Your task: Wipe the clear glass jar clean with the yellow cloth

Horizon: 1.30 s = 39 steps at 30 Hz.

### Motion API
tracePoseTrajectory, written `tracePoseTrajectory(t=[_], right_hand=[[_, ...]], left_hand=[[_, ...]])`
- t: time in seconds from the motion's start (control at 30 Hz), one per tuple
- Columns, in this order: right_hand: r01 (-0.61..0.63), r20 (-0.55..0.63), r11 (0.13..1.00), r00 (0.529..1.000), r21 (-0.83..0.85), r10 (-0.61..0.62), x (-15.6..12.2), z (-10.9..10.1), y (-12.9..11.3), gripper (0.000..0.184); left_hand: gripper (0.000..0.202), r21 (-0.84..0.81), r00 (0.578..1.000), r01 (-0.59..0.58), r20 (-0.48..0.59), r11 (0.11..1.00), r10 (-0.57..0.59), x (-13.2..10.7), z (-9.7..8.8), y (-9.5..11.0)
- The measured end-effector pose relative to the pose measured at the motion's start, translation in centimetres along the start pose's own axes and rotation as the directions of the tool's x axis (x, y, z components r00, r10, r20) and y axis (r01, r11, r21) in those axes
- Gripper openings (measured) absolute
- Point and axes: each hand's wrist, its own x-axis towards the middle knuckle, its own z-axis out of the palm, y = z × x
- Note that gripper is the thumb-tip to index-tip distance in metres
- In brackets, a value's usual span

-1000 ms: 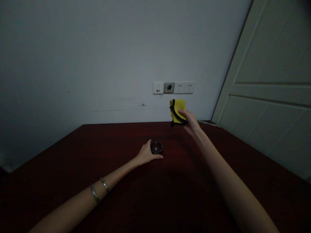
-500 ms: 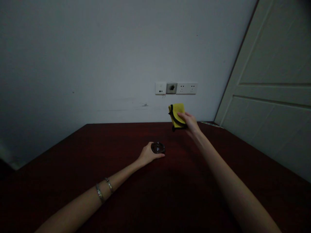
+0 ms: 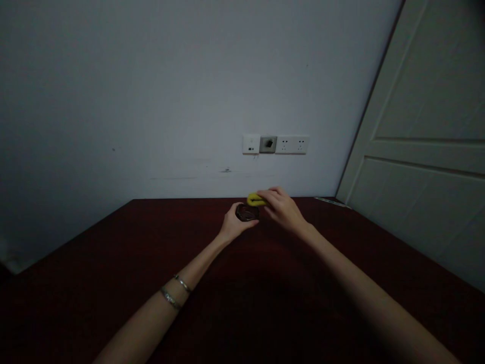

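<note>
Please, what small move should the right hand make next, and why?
Perhaps press the folded yellow cloth against the round dark glass dish: the right hand holds the cloth at the dish's far edge, and the left hand grips the dish from the side.

Dim all over; cool grey on wall [image 3: 182, 91], sinking to near-black across near part of tabletop [image 3: 235, 318]. Lit softly from unclear direction, with low-contrast shadows. Glinting faintly on glass dish [image 3: 247, 214] and metal bracelets [image 3: 170, 299]. Stretched toward edges; darkened at top-right corner; soft in fine detail.
</note>
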Motion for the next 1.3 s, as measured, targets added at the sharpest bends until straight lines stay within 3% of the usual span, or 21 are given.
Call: tracePoseTrajectory(t=[0.1,0.2,0.33,0.5,0.67,0.77,0.93,1.03,1.17,1.3], right_hand=[[0.252,0.133,0.954,0.964,-0.16,-0.232,-0.1,0.4,0.5,0.039],[0.374,0.222,0.92,0.913,-0.116,-0.343,-0.3,0.9,1.1,0.039],[0.445,0.311,0.895,0.848,0.023,-0.429,0.1,1.2,1.0,0.041],[0.559,0.499,0.828,0.711,0.026,-0.496,1.4,1.0,0.6,0.037],[0.597,0.586,0.802,0.652,-0.007,-0.481,2.3,0.4,0.9,0.043],[0.599,0.602,0.801,0.643,-0.01,-0.474,2.6,0.3,0.8,0.046],[0.487,0.527,0.871,0.723,0.07,-0.446,3.0,0.3,0.4,0.045],[0.477,0.573,0.879,0.712,0.03,-0.406,3.1,0.1,-0.3,0.043],[0.453,0.682,0.884,0.683,-0.115,-0.261,3.5,-0.5,-2.2,0.053],[0.299,0.719,0.918,0.694,-0.26,-0.022,4.2,-0.9,-4.9,0.033]], left_hand=[[0.065,-0.078,0.999,-0.027,0.02,0.997,0.029,0.6,0.2,0.0],[0.064,-0.162,0.998,-0.038,0.038,0.986,0.045,0.7,0.1,-0.4],[0.064,-0.245,0.997,-0.023,0.07,0.969,0.042,0.6,0.1,-0.7],[0.062,-0.262,0.992,0.001,0.122,0.965,0.032,0.3,0.1,-1.1],[0.063,-0.309,0.984,-0.009,0.166,0.951,0.064,0.4,-0.4,-1.5],[0.065,-0.299,0.983,-0.005,0.175,0.954,0.06,0.7,-1.0,-1.3],[0.064,-0.27,0.983,-0.027,0.166,0.962,0.074,1.0,-1.4,-0.6],[0.064,-0.28,0.986,-0.031,0.148,0.96,0.075,1.1,-1.4,-0.5],[0.068,-0.259,0.99,-0.078,0.09,0.963,0.105,1.2,-1.3,-0.8],[0.071,-0.181,0.988,-0.128,0.064,0.975,0.142,1.1,-1.1,-1.2]])
